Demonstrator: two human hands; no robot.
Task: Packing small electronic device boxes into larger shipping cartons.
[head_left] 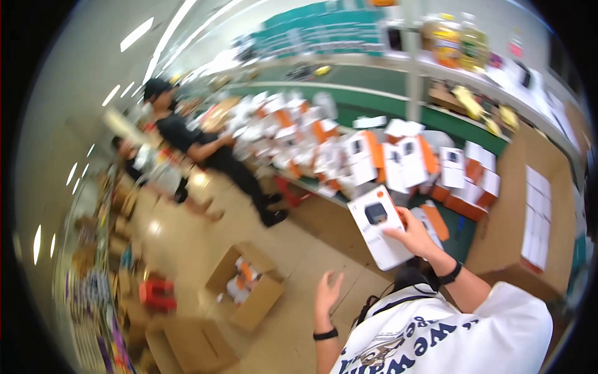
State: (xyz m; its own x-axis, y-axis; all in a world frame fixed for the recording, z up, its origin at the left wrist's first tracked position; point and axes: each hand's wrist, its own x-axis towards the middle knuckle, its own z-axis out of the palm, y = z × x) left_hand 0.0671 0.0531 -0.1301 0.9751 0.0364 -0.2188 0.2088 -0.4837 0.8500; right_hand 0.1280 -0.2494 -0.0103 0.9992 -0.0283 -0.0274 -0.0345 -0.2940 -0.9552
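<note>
My right hand (412, 234) grips a white product box (381, 232) by its right side, thumb across the front. The box has a picture of a dark rounded device and an orange edge, and is held tilted in front of the bench. Lower and to the left, my left hand (328, 291) is raised with fingers apart, holding nothing. Just beyond the held box, several similar white and orange boxes (412, 161) stand on the green bench. By my right forearm is a large open carton (507, 218) with rows of white boxes (536, 215) inside.
White and orange packaging (280, 128) is heaped along the bench. A person in dark clothes (205, 146) stands there, another person (159, 171) behind. On the floor are an open carton (252, 302) with packaging, a brown carton (187, 346) and a red stool (157, 294). Bottles (447, 43) line a shelf.
</note>
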